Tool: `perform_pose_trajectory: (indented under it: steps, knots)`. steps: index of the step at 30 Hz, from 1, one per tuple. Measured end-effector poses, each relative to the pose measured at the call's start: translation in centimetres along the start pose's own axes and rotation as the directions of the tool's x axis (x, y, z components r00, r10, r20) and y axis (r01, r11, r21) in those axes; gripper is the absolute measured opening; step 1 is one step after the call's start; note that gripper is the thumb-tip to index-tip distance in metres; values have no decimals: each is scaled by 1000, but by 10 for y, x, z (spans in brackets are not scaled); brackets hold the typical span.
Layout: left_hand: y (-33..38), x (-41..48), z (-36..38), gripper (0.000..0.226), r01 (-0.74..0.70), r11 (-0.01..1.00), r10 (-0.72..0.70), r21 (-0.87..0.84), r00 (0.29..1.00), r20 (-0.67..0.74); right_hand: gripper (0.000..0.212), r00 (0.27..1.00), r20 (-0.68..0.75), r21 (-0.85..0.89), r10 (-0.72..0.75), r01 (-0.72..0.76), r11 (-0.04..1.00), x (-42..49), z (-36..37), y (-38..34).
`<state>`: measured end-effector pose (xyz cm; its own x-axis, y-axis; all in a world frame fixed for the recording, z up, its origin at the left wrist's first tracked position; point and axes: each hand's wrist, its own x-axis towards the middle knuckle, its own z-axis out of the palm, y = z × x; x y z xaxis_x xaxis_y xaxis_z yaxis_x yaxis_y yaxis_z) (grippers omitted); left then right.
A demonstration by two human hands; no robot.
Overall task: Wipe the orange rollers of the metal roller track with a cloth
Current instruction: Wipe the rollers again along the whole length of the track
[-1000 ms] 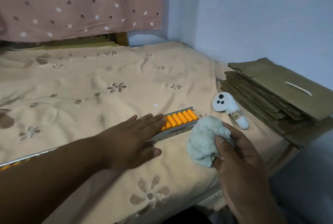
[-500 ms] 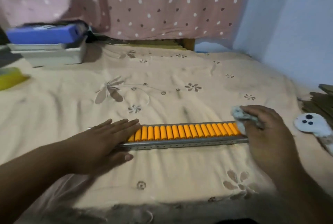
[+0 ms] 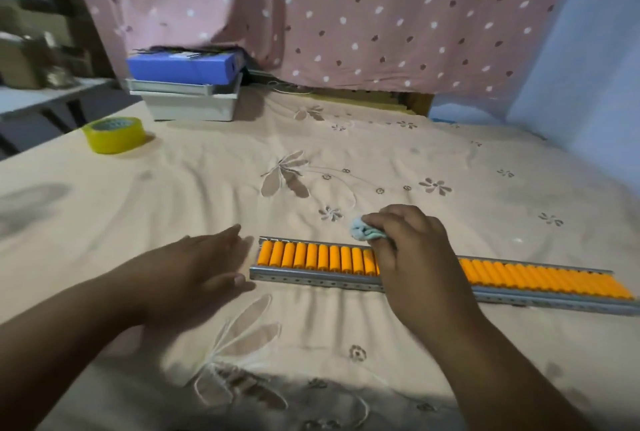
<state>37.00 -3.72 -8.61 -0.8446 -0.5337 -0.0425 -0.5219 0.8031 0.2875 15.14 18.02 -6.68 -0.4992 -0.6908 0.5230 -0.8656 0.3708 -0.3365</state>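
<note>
A long metal roller track (image 3: 311, 277) with a row of orange rollers (image 3: 313, 257) lies across the beige flowered bedsheet (image 3: 207, 188). My right hand (image 3: 412, 250) presses a bunched pale blue cloth (image 3: 363, 232) onto the rollers near the track's middle, covering several of them. My left hand (image 3: 197, 264) lies flat, fingers apart, on the sheet just off the track's left end and holds nothing. More rollers (image 3: 540, 278) run on to the right frame edge.
A yellow tape roll (image 3: 114, 134) sits at the far left of the bed. A blue box (image 3: 183, 66) on stacked grey trays (image 3: 190, 101) stands at the back. A pink dotted curtain (image 3: 346, 14) hangs behind, with a blue wall (image 3: 588, 66) at right.
My right hand with the cloth has slid left along the rollers from the track's right end to its middle. My left hand has come off the left end. The view has swung left.
</note>
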Motion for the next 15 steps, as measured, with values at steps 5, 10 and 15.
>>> perform_pose_trajectory:
  steps: [5,10,15]
  knots:
    - [31,15,0,111,-60,996,57,-61,997,-61,35,1000,2,49,13,-13,999,-12,-22,13]
    - [97,35,13,98,-201,980,201,3,975,-93,39,993,-36,9,112,-112,994,-45,-65,71]
    - [167,71,39,100,-330,941,336,68,938,-89,37,959,-195,-58,204,-218,974,-78,-114,140]
